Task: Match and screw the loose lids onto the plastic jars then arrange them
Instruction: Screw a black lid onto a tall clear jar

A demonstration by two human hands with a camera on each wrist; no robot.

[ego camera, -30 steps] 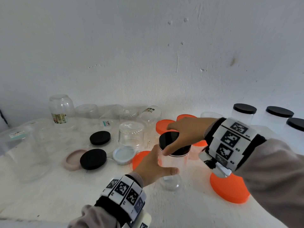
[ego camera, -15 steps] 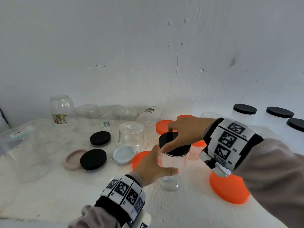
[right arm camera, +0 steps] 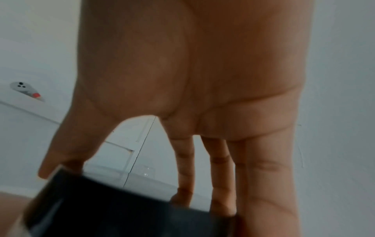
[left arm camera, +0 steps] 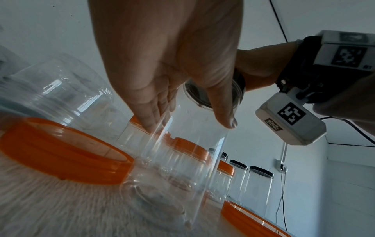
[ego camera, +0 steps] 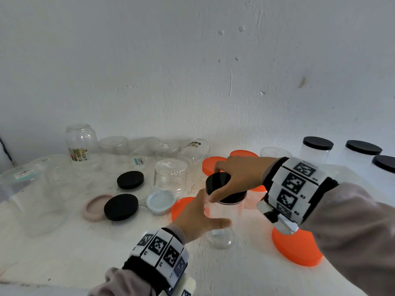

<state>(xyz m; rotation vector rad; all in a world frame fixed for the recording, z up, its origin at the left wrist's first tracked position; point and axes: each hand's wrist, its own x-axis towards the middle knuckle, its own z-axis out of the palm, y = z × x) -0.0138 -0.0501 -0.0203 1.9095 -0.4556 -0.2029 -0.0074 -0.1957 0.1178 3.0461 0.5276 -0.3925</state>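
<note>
Far left, about 9 o'clock on the white desk (ego camera: 64, 259): a large clear tub (ego camera: 32, 195), lying open, label on its rim. Behind it at 10 o'clock an inverted clear jar (ego camera: 80, 144) with a coloured label, more clear jars in a row along the wall.

Moving right: a pink lid (ego camera: 94, 208) with a black lid (ego camera: 121, 207) overlapping its right edge; a second black lid (ego camera: 130, 179) just behind. A pale blue lid (ego camera: 160, 202) sits in front of an upturned clear jar (ego camera: 170, 178).

Centre, 6 o'clock: the clear plastic jar (ego camera: 222, 223) stands upright on the desk. Left hand (ego camera: 197, 216) wraps its body, thumb on the near side, fingers round the far side; the left wrist view shows fingers (left arm camera: 150, 115) pressed on the clear wall. Black screw lid (ego camera: 222, 188) sits on the jar mouth. Right hand (ego camera: 237, 178) comes over from 3 o'clock, thumb and fingertips (right arm camera: 182, 197) clamped on the lid's rim. How far the lid is threaded, cannot tell.

Orange lids (ego camera: 210, 165) lie behind the jar at 12 o'clock, one partly hidden under the left hand. A large orange lid (ego camera: 297, 248) rests at 4 o'clock below the right wrist.

Far right, 2 o'clock: three capped jars (ego camera: 316, 150) with black lids, standing close together near the wall.
</note>
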